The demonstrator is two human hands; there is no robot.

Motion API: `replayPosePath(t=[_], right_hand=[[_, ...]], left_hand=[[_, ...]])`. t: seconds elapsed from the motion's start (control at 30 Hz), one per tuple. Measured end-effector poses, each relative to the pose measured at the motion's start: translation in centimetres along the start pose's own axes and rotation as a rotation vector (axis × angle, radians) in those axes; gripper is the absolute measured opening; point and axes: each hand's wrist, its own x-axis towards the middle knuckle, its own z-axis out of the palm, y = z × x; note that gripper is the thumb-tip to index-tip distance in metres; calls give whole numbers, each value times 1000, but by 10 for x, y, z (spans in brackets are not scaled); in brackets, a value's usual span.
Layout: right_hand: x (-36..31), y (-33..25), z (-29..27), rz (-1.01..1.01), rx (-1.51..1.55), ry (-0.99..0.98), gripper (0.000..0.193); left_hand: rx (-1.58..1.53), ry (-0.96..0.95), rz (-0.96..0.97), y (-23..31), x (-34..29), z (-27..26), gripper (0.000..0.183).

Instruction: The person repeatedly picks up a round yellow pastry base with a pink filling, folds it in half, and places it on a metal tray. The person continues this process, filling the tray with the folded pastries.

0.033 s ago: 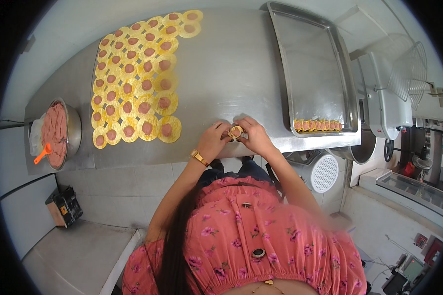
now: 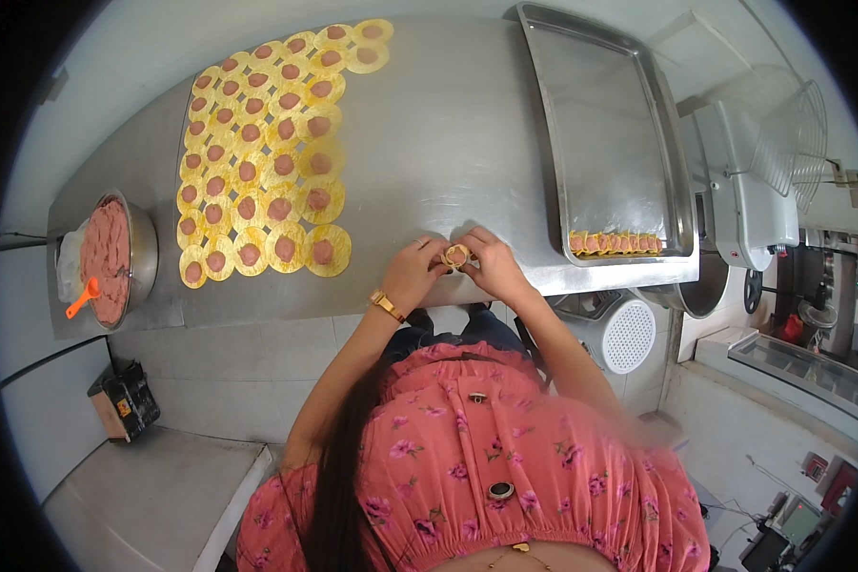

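Between my fingertips, over the near edge of the steel table (image 2: 429, 124), is an open-topped dumpling (image 2: 456, 255) with a yellow wrapper gathered around pink filling. My left hand (image 2: 414, 275) pinches its left side, and my right hand (image 2: 494, 267) closes on its right side. Round yellow wrappers (image 2: 329, 238), most with a dab of pink meat in the middle, lie in rows left of my hands. To the right, a row of finished-looking dumplings (image 2: 615, 245) stands along the near end of a metal tray (image 2: 551, 143).
A steel bowl (image 2: 147, 250) of pink meat filling (image 2: 105, 257), with an orange spoon (image 2: 86, 294) resting in it, stands at the table's left end. Beyond the tray is a white machine (image 2: 734, 181) with a wire guard. A black box (image 2: 135, 405) sits low at the left.
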Motion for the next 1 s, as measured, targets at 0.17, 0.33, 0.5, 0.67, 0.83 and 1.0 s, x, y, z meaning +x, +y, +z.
replayPosePath(t=[0.17,0.33,0.5,0.67,0.83,1.0], right_hand=[[-1,4,1,-68,18,-38,33],[1,6,0,-22,11,0,36],[-3,6,-3,-28,57,0,34],[-5,4,2,57,36,-8,34],[-4,6,2,-12,50,40,32],[-6,8,5,24,27,51,28]], left_hand=[[105,-52,-15,-3,1,4,18],[66,-17,10,-8,6,9,19],[31,-50,-66,-3,5,6,21],[-15,-34,-49,1,7,4,23],[9,-87,-68,-1,9,6,22],[92,-42,-25,0,9,9,23]])
